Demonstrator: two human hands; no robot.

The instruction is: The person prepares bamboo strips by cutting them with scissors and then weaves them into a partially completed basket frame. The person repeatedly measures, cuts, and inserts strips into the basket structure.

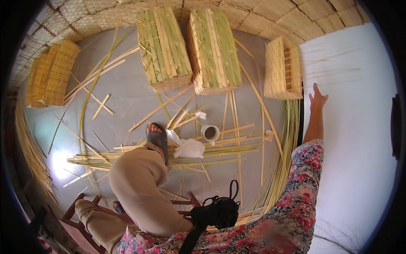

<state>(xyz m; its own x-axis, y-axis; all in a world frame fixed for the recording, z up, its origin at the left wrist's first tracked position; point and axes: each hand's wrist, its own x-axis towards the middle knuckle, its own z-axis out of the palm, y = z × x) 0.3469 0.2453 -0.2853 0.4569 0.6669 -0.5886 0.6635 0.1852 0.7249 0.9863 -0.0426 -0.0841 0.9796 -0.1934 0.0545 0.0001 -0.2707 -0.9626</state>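
Observation:
My right hand [318, 100] reaches out on the right, at the end of a floral sleeve. Its fingers are spread with nothing in them. It is against or just in front of a white wall [351, 139]; whether it touches is hard to tell. Nearest to it stands a small woven basket [277, 70] with an open slatted side. Below that basket a bundle of long green-yellow strips [286, 144] lies along the wall. My left hand does not show.
Two large woven baskets [163, 46] stand at the back, with yellow baskets [59, 72] far left. Loose strips [228, 150] cross the grey floor around my sandalled foot [157, 137], a mug [210, 133] and a white cloth [189, 149]. A black bag [218, 211] is beside my leg.

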